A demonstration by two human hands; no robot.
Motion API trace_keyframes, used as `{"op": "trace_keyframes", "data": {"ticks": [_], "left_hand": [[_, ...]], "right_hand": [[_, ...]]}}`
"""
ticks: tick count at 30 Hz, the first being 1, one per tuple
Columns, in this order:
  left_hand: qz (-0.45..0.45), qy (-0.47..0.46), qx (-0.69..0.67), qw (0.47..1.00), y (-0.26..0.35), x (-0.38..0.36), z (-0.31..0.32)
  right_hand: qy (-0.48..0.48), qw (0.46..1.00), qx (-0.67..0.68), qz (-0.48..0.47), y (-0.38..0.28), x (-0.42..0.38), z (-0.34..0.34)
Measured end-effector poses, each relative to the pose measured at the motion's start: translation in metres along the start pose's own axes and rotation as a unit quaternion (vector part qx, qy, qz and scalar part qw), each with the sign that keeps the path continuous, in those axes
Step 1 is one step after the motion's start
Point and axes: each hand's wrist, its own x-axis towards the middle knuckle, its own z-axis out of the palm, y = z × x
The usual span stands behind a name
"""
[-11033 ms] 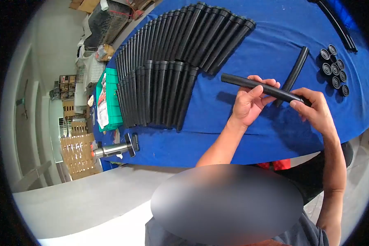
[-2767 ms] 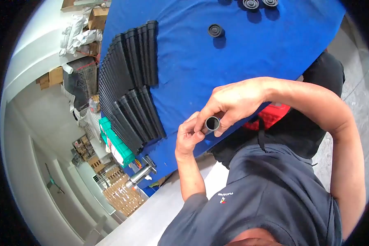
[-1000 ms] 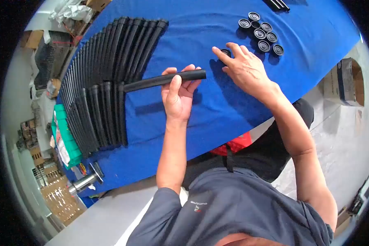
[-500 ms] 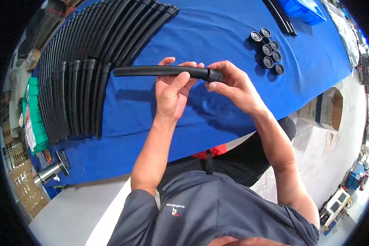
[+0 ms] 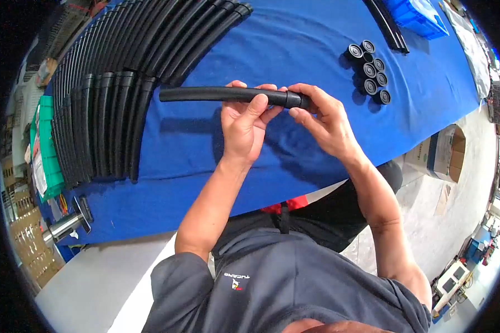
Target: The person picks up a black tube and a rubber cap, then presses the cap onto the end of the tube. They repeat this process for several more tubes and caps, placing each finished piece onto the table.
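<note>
Spreading from left to right, a blue cloth (image 5: 305,44) is covering the table and creasing lightly. On its left side, black tubes are lying packed together in a far row (image 5: 133,44) and a near row (image 5: 103,127), their thicker ends pointing toward the far side. A green bin (image 5: 51,161) is sitting at the left edge, and a blue crate (image 5: 419,19) is standing at the far right.

Right of those rows, a single black tube (image 5: 200,95) is running left to right above the cloth. Judging by its look, it is probably handling like light, stiff plastic: hardly bending or breaking, but perhaps rolling or slipping, its wall being round and smooth. Mid-length is seeming the best place for steadying it, the wider collar the firmest hold at the end.

The left hand (image 5: 243,125) is closing around the tube right of its middle, fingers behind, thumb on the near side. The right hand (image 5: 330,119) is gripping the end cap (image 5: 293,100) at the tube's right end; its fingers are hiding how fully the cap is seating. Farther right, loose round caps (image 5: 369,70) are clustering, ringed faces showing.
</note>
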Motion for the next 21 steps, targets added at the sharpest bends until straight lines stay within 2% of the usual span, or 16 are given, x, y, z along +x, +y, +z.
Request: {"op": "trace_keyframes", "data": {"ticks": [6,10,13,19,21], "left_hand": [[0.019,0.037,0.024,0.999,-0.005,-0.005,0.003],[-0.006,0.029,0.021,0.999,-0.003,-0.003,0.002],[-0.008,0.012,0.031,0.999,-0.001,-0.001,0.003],[-0.034,-0.028,0.041,0.998,0.004,0.002,0.0],[-0.046,-0.02,0.006,0.999,0.019,0.005,0.003]], "right_hand": [[0.018,0.998,-0.037,-0.04,0.009,-0.002,0.006],[0.022,0.999,-0.032,-0.033,0.008,-0.003,0.002],[0.004,0.999,0.049,0.02,0.008,-0.002,-0.004],[-0.045,0.985,0.103,0.133,0.003,0.0,-0.01],[-0.031,0.986,0.101,0.128,0.003,-0.001,-0.011]]}}
